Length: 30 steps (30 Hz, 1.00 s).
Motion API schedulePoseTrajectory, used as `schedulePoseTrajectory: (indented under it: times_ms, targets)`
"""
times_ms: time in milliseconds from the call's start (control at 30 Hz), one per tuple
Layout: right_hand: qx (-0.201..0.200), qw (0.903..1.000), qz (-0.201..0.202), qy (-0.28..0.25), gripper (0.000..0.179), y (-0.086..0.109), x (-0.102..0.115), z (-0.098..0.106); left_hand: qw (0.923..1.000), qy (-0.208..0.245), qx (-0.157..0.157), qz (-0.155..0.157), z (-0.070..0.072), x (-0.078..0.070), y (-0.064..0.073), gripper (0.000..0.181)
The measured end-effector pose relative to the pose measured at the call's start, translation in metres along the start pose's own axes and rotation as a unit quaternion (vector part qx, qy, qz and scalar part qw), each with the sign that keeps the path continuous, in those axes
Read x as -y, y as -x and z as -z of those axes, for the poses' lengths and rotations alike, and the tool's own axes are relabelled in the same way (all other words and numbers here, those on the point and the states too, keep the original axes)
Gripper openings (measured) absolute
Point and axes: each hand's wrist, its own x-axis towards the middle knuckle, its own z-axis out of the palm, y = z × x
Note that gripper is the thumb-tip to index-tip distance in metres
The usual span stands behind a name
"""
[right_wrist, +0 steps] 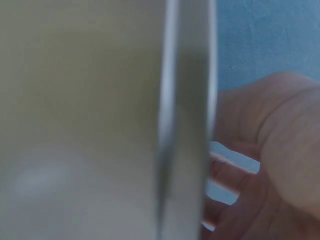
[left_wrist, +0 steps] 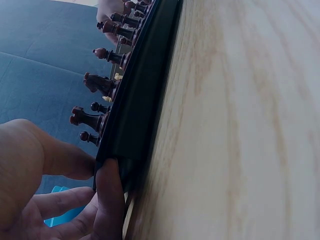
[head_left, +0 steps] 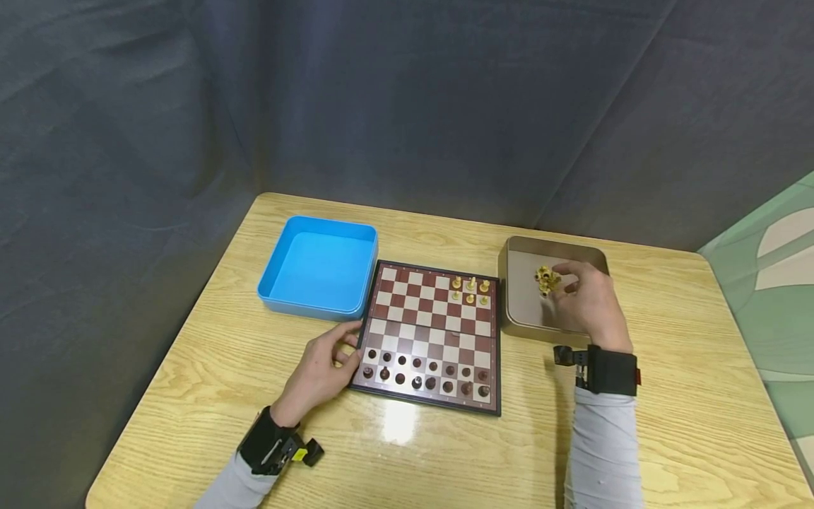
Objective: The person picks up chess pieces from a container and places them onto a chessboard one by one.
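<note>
The chessboard (head_left: 413, 332) lies flat, dark chess pieces (head_left: 416, 382) in two rows along its near side. Several gold chess pieces (head_left: 470, 284) stand at its far right corner. My left hand (head_left: 321, 360) rests at the board's left edge, thumb and fingertips touching its side near the front corner. Over on the right, my right hand (head_left: 588, 300) reaches into a metal tin (head_left: 524, 329). Its thumb and index finger are spread beside a small heap of gold pieces (head_left: 545, 281). In the right wrist view the tin's wall (right_wrist: 187, 125) hides those fingertips.
A blue tray (head_left: 311, 272) with raised walls sits just beyond the board's left edge. Everything stands on a wooden table (head_left: 445, 459), with a dark curtain (head_left: 407, 127) hanging behind its far edge. The tin stands close against the board's right side.
</note>
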Motion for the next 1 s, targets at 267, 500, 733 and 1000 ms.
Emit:
schedulePoseTrajectory:
  times_ms: [267,500,733,1000]
  targets:
    - [0.009,0.9999,-0.001,0.011,0.051,-0.001,-0.002,-0.004,1.0000,0.001,0.002,0.004,0.000,0.001,0.000,0.055]
    - [-0.003,0.9994,-0.018,0.029,0.041,-0.005,-0.004,-0.007,1.0000,-0.004,0.000,-0.004,0.000,0.000,-0.001,0.055]
    - [0.010,0.9989,-0.037,0.027,0.039,-0.006,-0.007,-0.009,1.0000,0.003,0.002,-0.004,0.001,-0.001,0.000,0.055]
    - [-0.012,0.9985,-0.045,0.029,0.036,-0.008,-0.009,-0.012,1.0000,0.004,0.003,-0.004,0.001,0.000,-0.001,0.054]
